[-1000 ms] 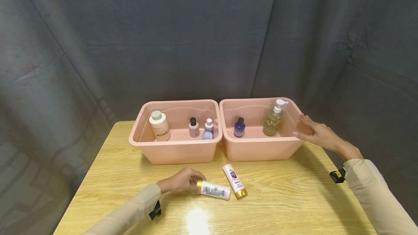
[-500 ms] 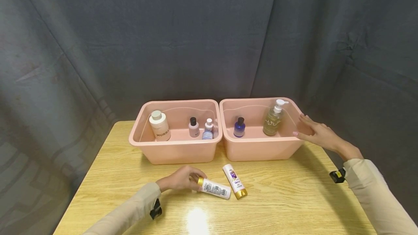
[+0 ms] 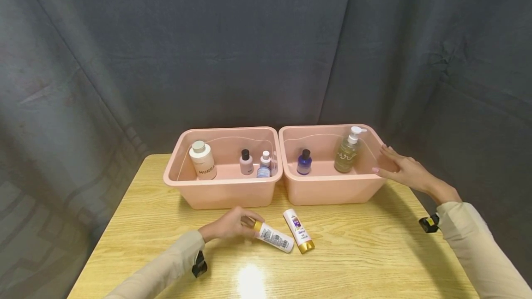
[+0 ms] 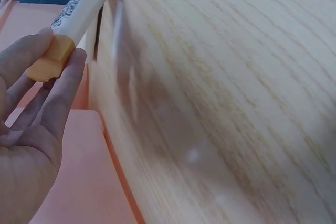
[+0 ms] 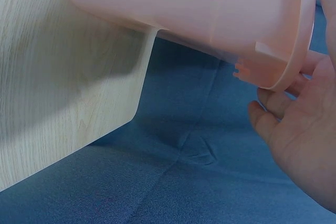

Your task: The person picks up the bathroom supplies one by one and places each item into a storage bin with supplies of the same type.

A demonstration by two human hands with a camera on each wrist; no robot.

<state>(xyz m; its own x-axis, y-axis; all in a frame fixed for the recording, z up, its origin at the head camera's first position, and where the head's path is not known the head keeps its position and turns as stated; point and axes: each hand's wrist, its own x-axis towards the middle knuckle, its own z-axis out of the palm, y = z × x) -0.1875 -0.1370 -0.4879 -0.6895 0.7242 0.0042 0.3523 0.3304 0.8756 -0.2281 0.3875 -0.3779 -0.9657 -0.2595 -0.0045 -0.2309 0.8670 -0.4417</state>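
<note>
My left hand (image 3: 230,226) pinches the gold cap (image 4: 51,60) of a white squeeze tube (image 3: 275,238), thumb on one side and fingers on the other. The tube slants over the table, its barcode side showing and its far end low, close to a second white tube (image 3: 298,230) with a gold cap that lies on the wood. At the right pink bin (image 3: 332,190), my right hand (image 3: 409,173) rests on the outer rim with fingers relaxed. In the right wrist view its fingertips (image 5: 261,113) touch just under that rim.
The left pink bin (image 3: 228,195) holds a large white bottle (image 3: 203,163), a black-capped bottle (image 3: 246,164) and small white-and-blue containers (image 3: 264,170). Inside the right bin stand a blue bottle (image 3: 304,164) and a green pump bottle (image 3: 346,156). Grey curtains (image 3: 257,50) hang behind the table (image 3: 365,248).
My left hand has shifted slightly up and right, raising the capped end, so the tube slants more steeply. The right hand and the bins look the same.
</note>
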